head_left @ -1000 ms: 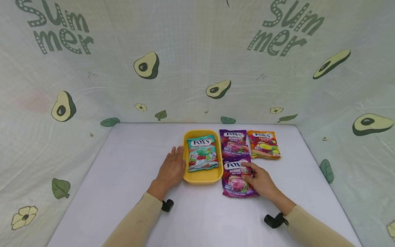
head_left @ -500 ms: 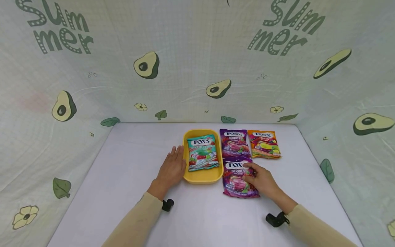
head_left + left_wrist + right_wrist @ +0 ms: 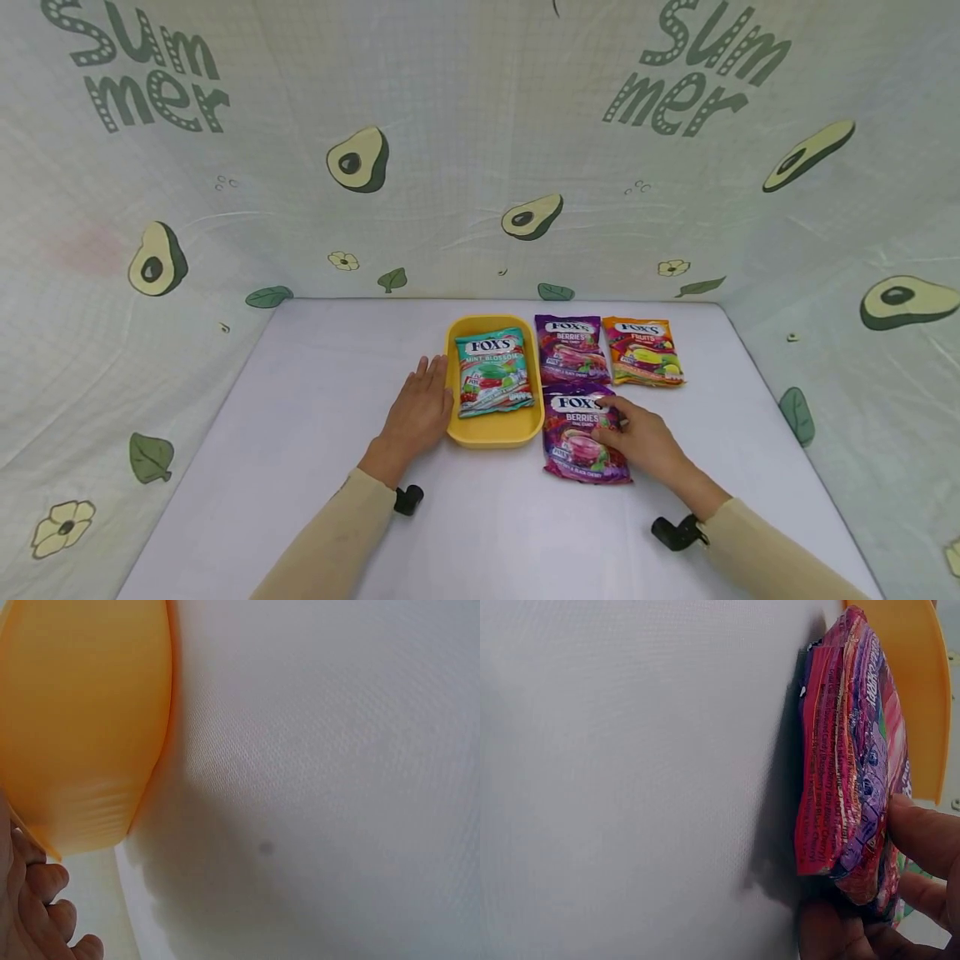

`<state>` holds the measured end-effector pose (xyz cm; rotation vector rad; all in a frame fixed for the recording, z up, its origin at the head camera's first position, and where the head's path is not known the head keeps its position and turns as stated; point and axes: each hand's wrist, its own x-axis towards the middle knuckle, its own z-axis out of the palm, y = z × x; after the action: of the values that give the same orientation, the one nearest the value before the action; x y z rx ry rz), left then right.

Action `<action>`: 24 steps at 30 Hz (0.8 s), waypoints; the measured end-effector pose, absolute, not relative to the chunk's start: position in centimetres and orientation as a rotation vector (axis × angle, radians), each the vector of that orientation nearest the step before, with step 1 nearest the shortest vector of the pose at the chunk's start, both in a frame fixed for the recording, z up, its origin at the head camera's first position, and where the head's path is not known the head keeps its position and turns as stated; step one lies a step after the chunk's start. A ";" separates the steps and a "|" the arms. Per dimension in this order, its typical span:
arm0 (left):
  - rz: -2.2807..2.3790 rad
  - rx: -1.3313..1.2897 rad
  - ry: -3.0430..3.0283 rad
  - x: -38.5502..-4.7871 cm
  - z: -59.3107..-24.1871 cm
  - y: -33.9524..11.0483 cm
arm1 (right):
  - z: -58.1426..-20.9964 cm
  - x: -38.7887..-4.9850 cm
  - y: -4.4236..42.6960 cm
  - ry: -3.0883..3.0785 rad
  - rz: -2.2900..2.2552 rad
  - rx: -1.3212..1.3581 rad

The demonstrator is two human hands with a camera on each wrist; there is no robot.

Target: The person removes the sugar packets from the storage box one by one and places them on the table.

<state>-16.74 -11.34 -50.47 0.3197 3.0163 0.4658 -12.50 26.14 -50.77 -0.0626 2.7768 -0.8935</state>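
beside a yellow tray, right grip holding a purple candy bag, left grip straight-fingered, touching the tray

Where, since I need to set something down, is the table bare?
Free: the white table left of the left hand, between the sleeves, and right of the Fox's Fruits bag. Crowded: where the yellow tray and two Fox's Berries bags nearly meet.

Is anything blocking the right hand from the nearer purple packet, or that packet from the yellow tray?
Nothing visible blocks the right hand: it grips the nearer Fox's Berries packet. Between that packet and the yellow tray I see no other object, only the tray's own raised right side.
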 end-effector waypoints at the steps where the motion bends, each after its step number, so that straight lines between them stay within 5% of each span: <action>1: 0.470 0.323 3.017 -16.7 -50.5 -11.3 | -50.8 -12.5 26.3 2.784 -0.877 -0.063; 24: 0.260 0.383 3.079 -16.9 -50.3 -11.5 | -47.1 -17.0 24.2 2.983 -0.791 -0.126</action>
<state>-16.94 -11.53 -50.32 0.3825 3.0791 0.2600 -16.95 24.17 -47.06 -0.1262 2.9830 -0.7910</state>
